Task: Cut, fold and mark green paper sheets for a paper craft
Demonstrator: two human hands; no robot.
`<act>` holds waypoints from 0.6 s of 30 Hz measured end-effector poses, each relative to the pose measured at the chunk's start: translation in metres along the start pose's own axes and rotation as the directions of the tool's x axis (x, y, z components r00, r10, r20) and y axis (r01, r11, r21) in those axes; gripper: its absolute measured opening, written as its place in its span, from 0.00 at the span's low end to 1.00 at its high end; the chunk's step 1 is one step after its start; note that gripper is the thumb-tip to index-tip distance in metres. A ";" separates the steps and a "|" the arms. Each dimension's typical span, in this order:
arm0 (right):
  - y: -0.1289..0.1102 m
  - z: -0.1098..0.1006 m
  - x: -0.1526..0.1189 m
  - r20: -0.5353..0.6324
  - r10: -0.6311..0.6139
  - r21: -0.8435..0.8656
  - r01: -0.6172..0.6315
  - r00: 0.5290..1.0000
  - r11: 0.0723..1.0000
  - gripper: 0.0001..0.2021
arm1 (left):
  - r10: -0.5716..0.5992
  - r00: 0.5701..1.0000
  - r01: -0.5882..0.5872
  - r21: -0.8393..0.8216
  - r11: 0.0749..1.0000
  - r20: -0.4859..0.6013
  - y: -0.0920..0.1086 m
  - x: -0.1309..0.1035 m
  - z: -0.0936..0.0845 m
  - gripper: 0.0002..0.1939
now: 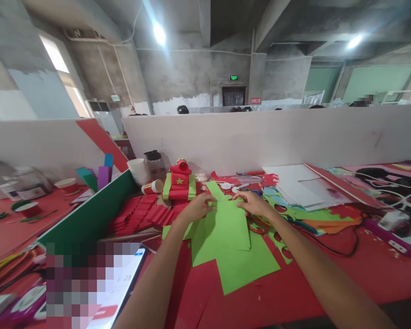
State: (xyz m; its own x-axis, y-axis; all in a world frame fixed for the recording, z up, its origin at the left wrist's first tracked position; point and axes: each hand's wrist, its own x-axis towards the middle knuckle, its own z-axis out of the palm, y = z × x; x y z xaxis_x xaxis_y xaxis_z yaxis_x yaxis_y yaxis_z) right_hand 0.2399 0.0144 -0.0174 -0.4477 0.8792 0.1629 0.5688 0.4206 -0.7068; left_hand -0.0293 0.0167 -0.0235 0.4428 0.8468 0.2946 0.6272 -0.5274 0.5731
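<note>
A sheet of light green paper [228, 224] lies in front of me on top of larger green sheets [256, 265]. My left hand [201, 205] is at its upper left edge, fingers curled with thumb and fingertips closing on the paper. At the upper right edge my right hand [252, 202] pinches the same sheet, its fingertips close to a narrow green strip [215, 188] that reaches away from me. Beside my right wrist, scissors with orange handles [258, 226] are partly covered. Red paper [203, 292] lies under the green sheets.
Behind my left hand stands a red and green paper model with a star [180, 180]. Folded red paper pieces [140, 214] lie left of it. A phone [123, 288] is at the front left. White sheets [294, 187], cables [397, 183] and a purple power strip [393, 235] lie right.
</note>
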 end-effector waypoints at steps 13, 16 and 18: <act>0.010 0.004 0.002 -0.024 -0.022 0.067 0.024 0.999 0.997 0.11 | -0.013 1.000 0.016 -0.139 0.990 0.022 0.015 -0.003 -0.004 0.22; 0.012 0.002 0.002 -0.032 -0.010 0.073 0.012 0.999 0.997 0.12 | -0.043 0.999 0.045 -0.176 0.983 0.020 0.018 -0.006 -0.006 0.26; 0.012 0.001 0.003 -0.077 -0.034 0.039 0.037 0.996 0.999 0.13 | -0.058 0.998 0.059 -0.209 0.976 0.010 0.020 -0.006 -0.007 0.25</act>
State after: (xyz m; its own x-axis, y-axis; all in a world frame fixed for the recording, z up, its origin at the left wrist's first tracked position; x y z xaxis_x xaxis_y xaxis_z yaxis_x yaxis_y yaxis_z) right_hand 0.2451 0.0218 -0.0262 -0.4126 0.8789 0.2393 0.5241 0.4439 -0.7268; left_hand -0.0237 0.0013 -0.0081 0.4119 0.8754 0.2532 0.5046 -0.4504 0.7365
